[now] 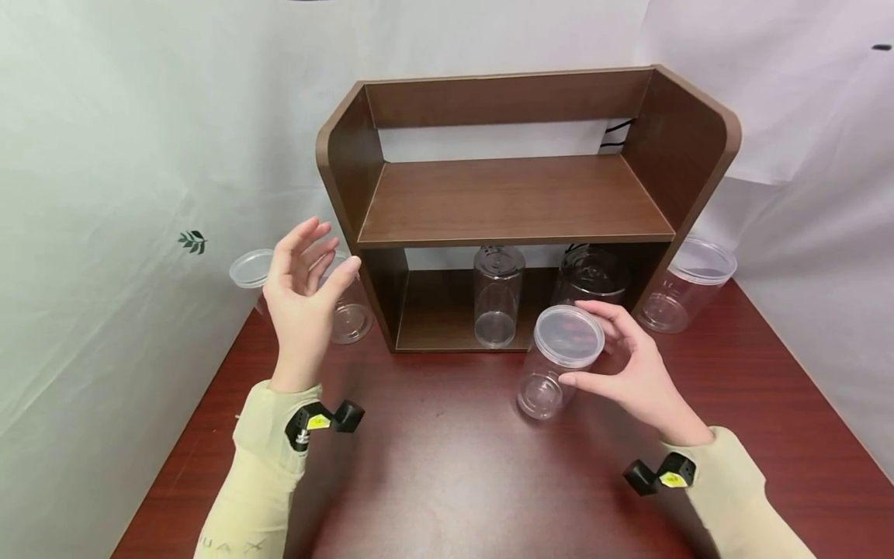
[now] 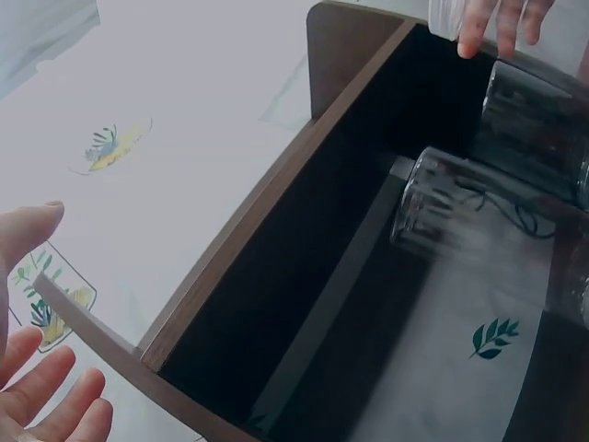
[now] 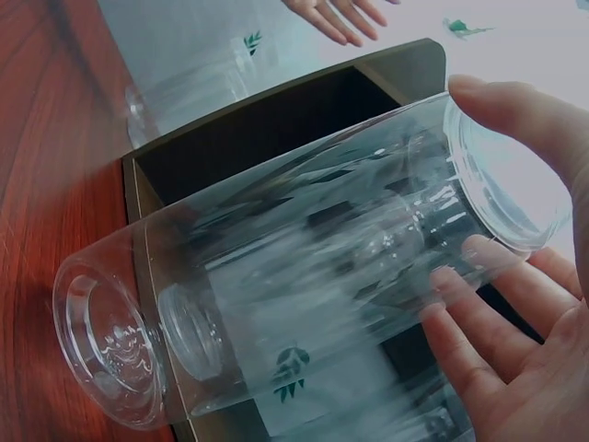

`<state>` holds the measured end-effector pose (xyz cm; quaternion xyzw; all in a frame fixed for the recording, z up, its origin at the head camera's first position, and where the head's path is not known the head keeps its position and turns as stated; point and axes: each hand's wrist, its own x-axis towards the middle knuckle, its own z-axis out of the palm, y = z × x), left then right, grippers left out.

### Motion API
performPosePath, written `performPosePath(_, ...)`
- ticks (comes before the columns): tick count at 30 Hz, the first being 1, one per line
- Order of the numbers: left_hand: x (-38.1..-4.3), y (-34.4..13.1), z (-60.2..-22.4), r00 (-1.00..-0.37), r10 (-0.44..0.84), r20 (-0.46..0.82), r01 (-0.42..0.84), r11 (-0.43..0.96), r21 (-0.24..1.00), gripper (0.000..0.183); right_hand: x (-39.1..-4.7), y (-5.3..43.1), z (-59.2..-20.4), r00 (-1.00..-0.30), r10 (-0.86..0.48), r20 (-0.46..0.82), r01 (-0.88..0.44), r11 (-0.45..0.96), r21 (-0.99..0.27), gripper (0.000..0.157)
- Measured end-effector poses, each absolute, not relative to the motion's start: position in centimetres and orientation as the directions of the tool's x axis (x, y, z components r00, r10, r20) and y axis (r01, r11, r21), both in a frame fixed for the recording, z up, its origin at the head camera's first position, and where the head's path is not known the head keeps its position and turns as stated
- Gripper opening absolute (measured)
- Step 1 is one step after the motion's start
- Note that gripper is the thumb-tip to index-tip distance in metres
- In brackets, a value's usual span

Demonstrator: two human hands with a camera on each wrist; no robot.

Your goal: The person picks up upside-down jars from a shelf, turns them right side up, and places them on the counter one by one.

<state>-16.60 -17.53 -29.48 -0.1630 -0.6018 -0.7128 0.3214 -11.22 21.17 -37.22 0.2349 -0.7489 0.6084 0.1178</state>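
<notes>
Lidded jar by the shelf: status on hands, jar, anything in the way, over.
Left hand raised, empty. Right hand holds lidded clear jar before brown shelf unit. Two clear jars on lower shelf behind held jar, possible obstruction.

1 clear cylindrical jar (image 1: 541,388) | translucent lid (image 1: 569,336) on | lid end up | I grip it near the top, right hand (image 1: 639,376) | in front of brown shelf (image 1: 513,202) | base contact unclear

Tilted wrist views seemingly share shelving (image 2: 276,195).
</notes>
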Motion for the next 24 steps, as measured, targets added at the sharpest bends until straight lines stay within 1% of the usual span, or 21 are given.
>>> performPosePath(4, -17.4, -17.8, -29.0, -0.735, -0.267, 0.623, 0.654, -0.039, 0.755, 0.057, -11.3, 21.2, -37.2, -0.849, -0.211, 0.485, -0.517, 0.137, -0.845, 0.093)
performPosePath(9, -18.3, -18.0, -28.1, -0.736, -0.243, 0.632, 0.648, 0.016, 0.761, 0.057, -11.1, 21.4, -37.1, -0.873, -0.192, 0.449, -0.481, 0.176, -0.859, 0.092)
performPosePath(13, -18.8, -18.0, -27.2, -0.766, -0.223, 0.603, 0.613, 0.028, 0.789, 0.058, -10.9, 21.7, -36.9, -0.880, -0.186, 0.437, -0.470, 0.214, -0.856, 0.093)
performPosePath(19, -19.0, -17.6, -26.4, -0.808, -0.201, 0.554, 0.561, 0.027, 0.827, 0.060, -10.7, 22.0, -36.5, -0.877, -0.171, 0.448, -0.478, 0.220, -0.851, 0.095)
performPosePath(21, -19.0, -17.6, -26.3, -0.813, -0.201, 0.546, 0.554, 0.022, 0.833, 0.058, -10.6, 22.0, -36.3, -0.877, -0.167, 0.451, -0.479, 0.213, -0.852, 0.096)
performPosePath(24, -18.9, -17.7, -26.1, -0.815, -0.216, 0.538, 0.547, 0.021, 0.837, 0.051, -10.5, 22.1, -36.1, -0.876, -0.160, 0.455, -0.481, 0.214, -0.850, 0.096)
